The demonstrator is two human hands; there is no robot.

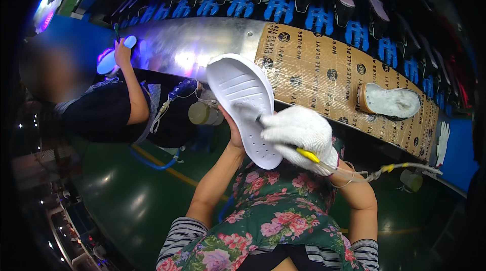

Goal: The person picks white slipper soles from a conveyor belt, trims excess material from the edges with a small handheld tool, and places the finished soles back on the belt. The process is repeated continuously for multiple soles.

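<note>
White shoe sole [246, 106] is gripped from beneath by bare left hand [234, 131]; gloved right hand [298, 137], fingers clamped on yellow-handled tool [307, 155], is pressed against sole.

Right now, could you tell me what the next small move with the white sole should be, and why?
Probably draw the brush further along the white sole. The gloved right hand holds a yellow-handled tool against its surface, while the left hand props the sole up from behind, so the stroke looks mid-way.

Matt white foam-like shoe sole [243, 104], knitted cotton glove [298, 131], shiny metal bench top [197, 40], printed cardboard sheet [324, 73]
</note>
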